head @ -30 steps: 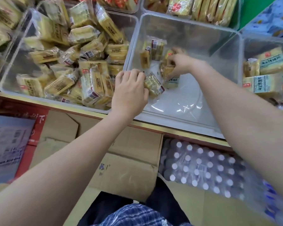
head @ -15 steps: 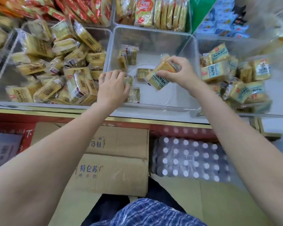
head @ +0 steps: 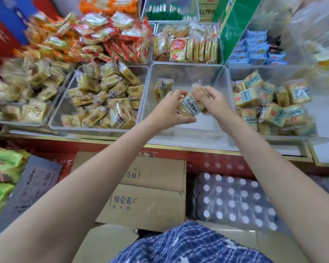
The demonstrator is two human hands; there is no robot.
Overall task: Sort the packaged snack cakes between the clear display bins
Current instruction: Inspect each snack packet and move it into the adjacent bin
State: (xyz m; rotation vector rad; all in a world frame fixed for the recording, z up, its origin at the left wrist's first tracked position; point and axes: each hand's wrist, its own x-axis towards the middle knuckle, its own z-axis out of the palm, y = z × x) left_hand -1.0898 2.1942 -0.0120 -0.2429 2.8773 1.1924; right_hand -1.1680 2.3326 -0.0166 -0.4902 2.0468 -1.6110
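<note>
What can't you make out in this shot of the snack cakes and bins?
- Head view: the middle bin's floor under both hands is hidden.
- How many packs the left hand and right hand hold behind the white-label pack: fingers cover them.
- Far-left packs are motion-blurred.
- The right bin is cut off by the edge.

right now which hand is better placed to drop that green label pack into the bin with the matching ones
Right. The right hand grips the green-label pack from its right side, next to the right bin holding matching packs. The left hand also holds it, but would have to cross over.
</note>
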